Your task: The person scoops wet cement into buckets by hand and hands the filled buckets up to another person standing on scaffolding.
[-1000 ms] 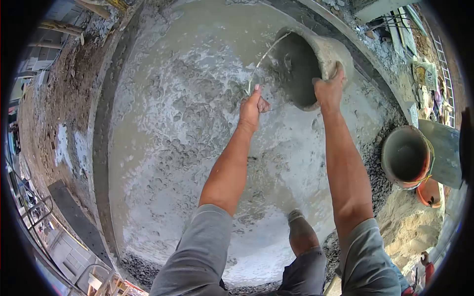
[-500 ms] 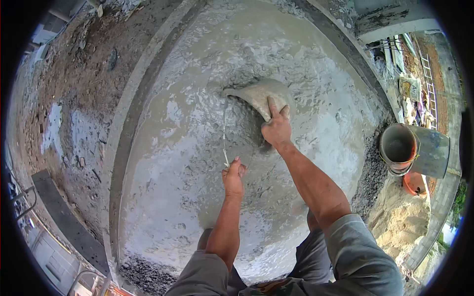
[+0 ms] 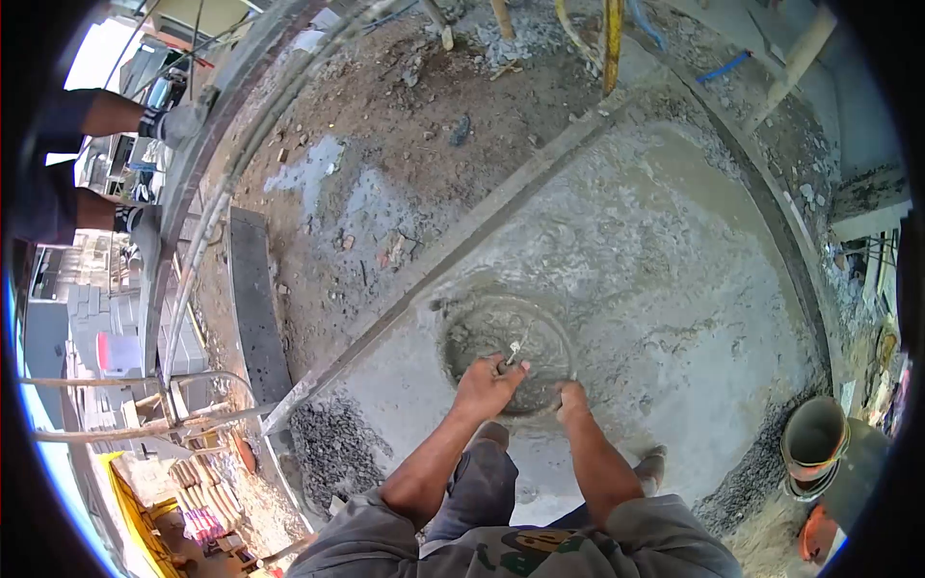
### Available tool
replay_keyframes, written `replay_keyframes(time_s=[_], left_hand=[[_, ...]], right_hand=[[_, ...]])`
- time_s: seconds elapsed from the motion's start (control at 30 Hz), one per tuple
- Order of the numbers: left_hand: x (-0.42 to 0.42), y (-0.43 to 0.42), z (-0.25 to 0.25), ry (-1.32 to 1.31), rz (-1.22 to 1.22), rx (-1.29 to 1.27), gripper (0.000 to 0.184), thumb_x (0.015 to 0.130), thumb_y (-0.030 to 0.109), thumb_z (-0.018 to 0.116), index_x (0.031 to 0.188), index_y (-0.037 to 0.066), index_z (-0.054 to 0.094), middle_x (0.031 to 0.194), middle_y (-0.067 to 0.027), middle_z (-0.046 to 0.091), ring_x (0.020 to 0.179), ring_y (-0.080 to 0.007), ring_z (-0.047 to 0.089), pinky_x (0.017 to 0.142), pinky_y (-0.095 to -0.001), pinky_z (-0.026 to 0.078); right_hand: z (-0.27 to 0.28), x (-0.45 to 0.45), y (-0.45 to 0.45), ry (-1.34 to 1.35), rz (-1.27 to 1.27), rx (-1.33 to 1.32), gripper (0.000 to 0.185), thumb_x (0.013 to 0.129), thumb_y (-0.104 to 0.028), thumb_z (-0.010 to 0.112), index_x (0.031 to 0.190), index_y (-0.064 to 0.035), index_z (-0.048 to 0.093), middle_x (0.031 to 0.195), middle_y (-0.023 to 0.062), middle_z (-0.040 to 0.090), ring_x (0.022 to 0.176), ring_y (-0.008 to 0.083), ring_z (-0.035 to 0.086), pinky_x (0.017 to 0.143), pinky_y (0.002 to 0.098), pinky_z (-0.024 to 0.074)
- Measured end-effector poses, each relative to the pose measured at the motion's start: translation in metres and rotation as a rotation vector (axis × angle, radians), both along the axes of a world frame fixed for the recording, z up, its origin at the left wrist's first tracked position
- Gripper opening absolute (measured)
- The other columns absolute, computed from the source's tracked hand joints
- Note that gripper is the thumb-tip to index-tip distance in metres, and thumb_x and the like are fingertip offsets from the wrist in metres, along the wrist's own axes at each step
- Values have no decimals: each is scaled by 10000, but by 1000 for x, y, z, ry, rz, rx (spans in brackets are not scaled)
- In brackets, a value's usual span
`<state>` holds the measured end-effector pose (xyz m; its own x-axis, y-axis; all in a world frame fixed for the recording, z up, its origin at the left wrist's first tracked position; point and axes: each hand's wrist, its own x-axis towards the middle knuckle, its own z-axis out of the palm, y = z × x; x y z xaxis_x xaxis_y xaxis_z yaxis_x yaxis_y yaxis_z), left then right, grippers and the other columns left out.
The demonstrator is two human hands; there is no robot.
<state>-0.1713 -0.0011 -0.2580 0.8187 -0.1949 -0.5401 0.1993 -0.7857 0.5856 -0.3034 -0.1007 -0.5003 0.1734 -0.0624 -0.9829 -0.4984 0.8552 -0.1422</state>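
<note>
A round bucket [image 3: 563, 337], caked in grey mortar, sits in the wet concrete [image 3: 655, 279] with its mouth facing up. Wet grey mix shows inside it. My left hand [image 3: 487, 387] is closed around the bucket's thin wire handle [image 3: 515, 345], above the near left part of the mouth. At the near right side, my right hand [image 3: 571, 401] grips the rim with curled fingers. The bucket's lower part is hidden in the mix.
A concrete kerb [image 3: 424, 289] borders the slab on the left, with rubble-strewn soil beyond. Gravel [image 3: 332, 445] lies at the near left. Stacked buckets [image 3: 814, 433] stand at the right. Another person's shoe [image 3: 183, 122] rests on a beam at the far left.
The bucket has gone from tipped on its side to mouth up, with mix inside, and sits nearer my body. My right hand has shifted to its near rim. The view has turned left.
</note>
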Motion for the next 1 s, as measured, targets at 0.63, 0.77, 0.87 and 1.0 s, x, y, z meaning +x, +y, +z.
replay_keyframes(time_s=[0.63, 0.77, 0.87, 1.0], left_hand=[[156, 214, 509, -593, 553, -698, 601, 767, 733, 403, 790, 133, 423, 506, 4, 422, 358, -79, 351, 344, -202, 257], [184, 223, 531, -664, 612, -682, 601, 747, 773, 357, 692, 174, 367, 474, 25, 359, 344, -93, 314, 331, -219, 232], [255, 301, 520, -554, 550, -836, 660, 817, 699, 342, 1039, 108, 535, 594, 26, 392, 428, -60, 351, 370, -206, 265], [321, 312, 504, -940, 625, -608, 714, 844, 634, 362, 1252, 57, 458, 811, -42, 505, 638, -116, 447, 535, -235, 339]], right_hand=[[567, 264, 136, -876, 469, -328, 438, 679, -43, 567, 1094, 50, 462, 1012, 195, 557, 805, 349, 599, 525, 459, 550], [591, 299, 165, -914, 540, -309, 475, 739, -106, 548, 1173, 42, 425, 1081, 226, 548, 848, 392, 597, 562, 494, 521], [614, 310, 172, -990, 520, -405, 406, 731, -124, 551, 1105, 16, 481, 951, 199, 599, 782, 366, 616, 552, 508, 507], [613, 307, 133, -1404, 924, -1038, 293, 690, -192, 538, 913, -7, 583, 804, 195, 615, 705, 330, 617, 635, 433, 488]])
